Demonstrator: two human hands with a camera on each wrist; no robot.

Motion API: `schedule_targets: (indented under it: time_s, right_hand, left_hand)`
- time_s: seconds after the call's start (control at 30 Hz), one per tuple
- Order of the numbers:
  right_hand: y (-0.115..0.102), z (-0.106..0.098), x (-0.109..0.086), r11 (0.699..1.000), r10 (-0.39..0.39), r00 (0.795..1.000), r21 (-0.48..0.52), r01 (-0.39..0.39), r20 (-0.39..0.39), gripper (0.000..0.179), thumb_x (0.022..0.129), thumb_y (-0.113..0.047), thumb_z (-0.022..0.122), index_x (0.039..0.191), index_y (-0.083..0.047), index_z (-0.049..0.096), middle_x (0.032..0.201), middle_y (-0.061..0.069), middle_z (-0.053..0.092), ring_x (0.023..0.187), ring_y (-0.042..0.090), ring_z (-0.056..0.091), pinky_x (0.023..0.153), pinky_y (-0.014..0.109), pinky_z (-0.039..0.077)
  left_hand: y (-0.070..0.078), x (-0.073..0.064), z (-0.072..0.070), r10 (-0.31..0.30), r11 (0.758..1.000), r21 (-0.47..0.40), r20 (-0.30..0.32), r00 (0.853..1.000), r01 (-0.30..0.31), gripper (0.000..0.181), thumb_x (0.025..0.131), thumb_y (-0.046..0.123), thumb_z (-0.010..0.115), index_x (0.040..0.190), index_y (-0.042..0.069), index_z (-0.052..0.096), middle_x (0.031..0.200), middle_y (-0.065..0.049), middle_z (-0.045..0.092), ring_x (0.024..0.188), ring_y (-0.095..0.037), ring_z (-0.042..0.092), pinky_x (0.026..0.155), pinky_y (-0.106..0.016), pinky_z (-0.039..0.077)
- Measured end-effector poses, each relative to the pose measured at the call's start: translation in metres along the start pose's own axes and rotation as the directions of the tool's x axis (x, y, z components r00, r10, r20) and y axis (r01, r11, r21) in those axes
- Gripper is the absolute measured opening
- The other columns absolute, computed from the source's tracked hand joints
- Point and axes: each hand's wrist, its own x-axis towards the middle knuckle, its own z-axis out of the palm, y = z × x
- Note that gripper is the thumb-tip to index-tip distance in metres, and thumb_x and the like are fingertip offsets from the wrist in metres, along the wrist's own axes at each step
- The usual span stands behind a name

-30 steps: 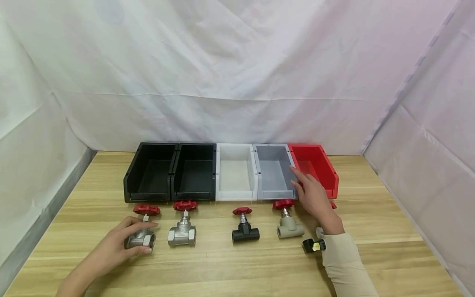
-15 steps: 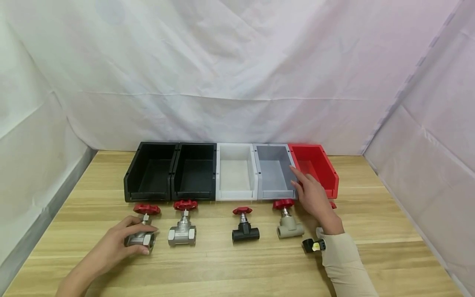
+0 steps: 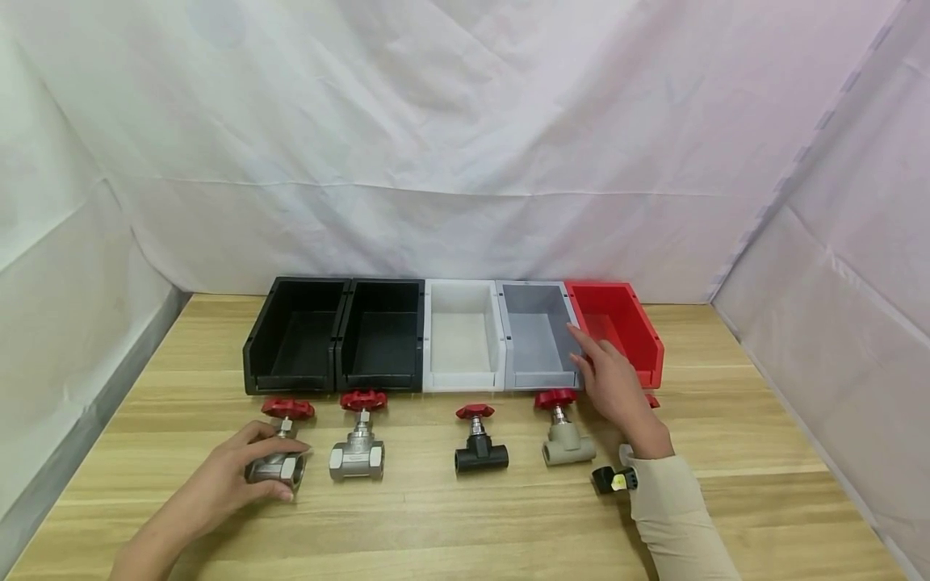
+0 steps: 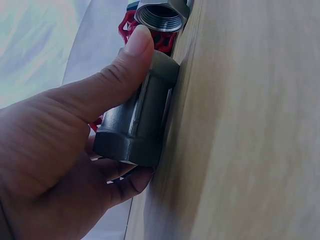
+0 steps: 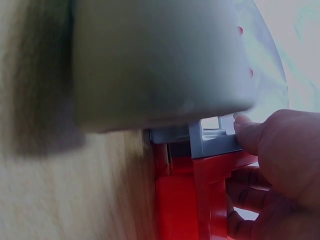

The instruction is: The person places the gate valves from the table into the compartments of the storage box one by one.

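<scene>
At the left of the head view, my left hand [image 3: 225, 484] grips a steel gate valve [image 3: 276, 468] by its threaded body, with the red handwheel beyond the fingers. The left wrist view has the thumb lying along the valve body [image 4: 132, 120] and fingers around its lower end, close to the tabletop. My right hand [image 3: 617, 387] rests at the shared wall of the grey bin [image 3: 541, 381] and the red bin [image 3: 650, 367], index finger extended. In the right wrist view its thumb touches the grey bin's edge [image 5: 217, 142]; the other fingers lie by the red bin's wall, partly hidden.
A second steel valve [image 3: 356, 460], a black valve [image 3: 481, 458] and a beige valve [image 3: 568, 449] stand in a row. Another red handwheel [image 3: 652, 401] shows behind the right wrist. Two black bins [image 3: 294, 383] and a white bin [image 3: 462, 382] continue the row before a white curtain [image 3: 436, 161].
</scene>
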Motion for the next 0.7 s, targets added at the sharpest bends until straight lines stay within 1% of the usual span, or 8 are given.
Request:
schedule_targets:
  time_s: [0.13, 0.2, 0.33, 0.43, 0.5, 0.57, 0.67, 0.7]
  right_hand:
    - [-0.0002, -0.0004, 0.0003, 1.000, 0.003, 1.000, 0.001, -0.003, 0.002, 0.062, 0.090, -0.016, 0.067, 0.147, -0.018, 0.041, 0.098, 0.014, 0.057, 0.082, 0.026, 0.055, 0.070, 0.043, 0.053]
    - [-0.0002, -0.0001, 0.0002, 1.000, 0.002, 1.000, 0.000, -0.002, 0.004, 0.062, 0.090, -0.016, 0.067, 0.147, -0.018, 0.041, 0.098, 0.015, 0.057, 0.083, 0.026, 0.055, 0.071, 0.043, 0.053]
    - [0.0000, 0.0007, 0.0002, 1.000, 0.002, 1.000, -0.002, -0.002, 0.010, 0.061, 0.091, -0.016, 0.066, 0.147, -0.018, 0.041, 0.098, 0.015, 0.057, 0.082, 0.026, 0.055, 0.070, 0.043, 0.053]
    - [0.0000, 0.0010, 0.0000, 1.000, 0.003, 1.000, -0.001, -0.003, 0.015, 0.061, 0.091, -0.016, 0.066, 0.147, -0.018, 0.041, 0.099, 0.015, 0.056, 0.083, 0.026, 0.055, 0.071, 0.043, 0.052]
    - [-0.0001, 0.0010, 0.0000, 1.000, 0.004, 1.000, 0.001, -0.004, 0.017, 0.061, 0.091, -0.016, 0.066, 0.147, -0.018, 0.041, 0.100, 0.015, 0.056, 0.084, 0.026, 0.055, 0.072, 0.044, 0.053]
    - [-0.0002, 0.0009, 0.0001, 1.000, 0.005, 1.000, 0.001, -0.005, 0.018, 0.062, 0.091, -0.016, 0.067, 0.147, -0.018, 0.041, 0.100, 0.015, 0.056, 0.084, 0.027, 0.055, 0.072, 0.044, 0.053]
    - [-0.0003, 0.0005, 0.0000, 1.000, 0.004, 1.000, -0.003, -0.004, 0.016, 0.062, 0.091, -0.016, 0.067, 0.147, -0.018, 0.041, 0.100, 0.016, 0.056, 0.084, 0.027, 0.055, 0.073, 0.045, 0.053]
    - [-0.0002, 0.0004, -0.0001, 1.000, 0.004, 1.000, -0.004, -0.004, 0.015, 0.062, 0.091, -0.016, 0.067, 0.147, -0.017, 0.041, 0.100, 0.016, 0.056, 0.084, 0.027, 0.055, 0.073, 0.045, 0.053]
  left_hand:
    - [-0.0013, -0.0003, 0.0009, 0.034, 0.999, 0.014, -0.020, 0.999, -0.034, 0.056, 0.058, 0.038, 0.085, 0.111, 0.029, 0.070, 0.108, 0.002, 0.053, 0.089, -0.014, 0.053, 0.073, -0.033, 0.049]
    - [-0.0016, -0.0003, 0.0010, 0.040, 0.999, 0.019, -0.025, 0.999, -0.039, 0.055, 0.058, 0.038, 0.085, 0.111, 0.029, 0.070, 0.108, 0.002, 0.053, 0.089, -0.013, 0.053, 0.073, -0.033, 0.049]
    - [-0.0027, 0.0000, 0.0004, 0.029, 0.999, 0.023, -0.019, 0.999, -0.029, 0.055, 0.057, 0.040, 0.084, 0.110, 0.030, 0.070, 0.108, 0.002, 0.052, 0.088, -0.013, 0.053, 0.072, -0.033, 0.049]
    - [-0.0022, 0.0000, -0.0005, 0.017, 1.000, 0.019, -0.011, 1.000, -0.017, 0.055, 0.058, 0.040, 0.084, 0.110, 0.030, 0.070, 0.108, 0.001, 0.053, 0.089, -0.015, 0.054, 0.073, -0.035, 0.049]
    - [-0.0007, 0.0002, -0.0017, -0.006, 1.000, 0.011, 0.006, 1.000, 0.006, 0.054, 0.059, 0.041, 0.084, 0.110, 0.030, 0.070, 0.110, -0.002, 0.055, 0.091, -0.020, 0.056, 0.074, -0.040, 0.050]
    - [0.0010, 0.0007, -0.0034, -0.037, 0.999, -0.013, 0.035, 0.999, 0.037, 0.053, 0.060, 0.042, 0.083, 0.110, 0.030, 0.070, 0.112, -0.007, 0.056, 0.095, -0.027, 0.057, 0.076, -0.047, 0.049]
    - [0.0036, 0.0020, -0.0063, -0.101, 0.994, -0.040, 0.082, 0.992, 0.104, 0.051, 0.062, 0.042, 0.083, 0.111, 0.031, 0.070, 0.115, -0.012, 0.056, 0.099, -0.035, 0.057, 0.079, -0.054, 0.047]
    - [0.0038, 0.0024, -0.0071, -0.113, 0.992, -0.051, 0.097, 0.989, 0.118, 0.051, 0.063, 0.040, 0.084, 0.111, 0.030, 0.070, 0.116, -0.014, 0.056, 0.100, -0.037, 0.057, 0.080, -0.055, 0.047]
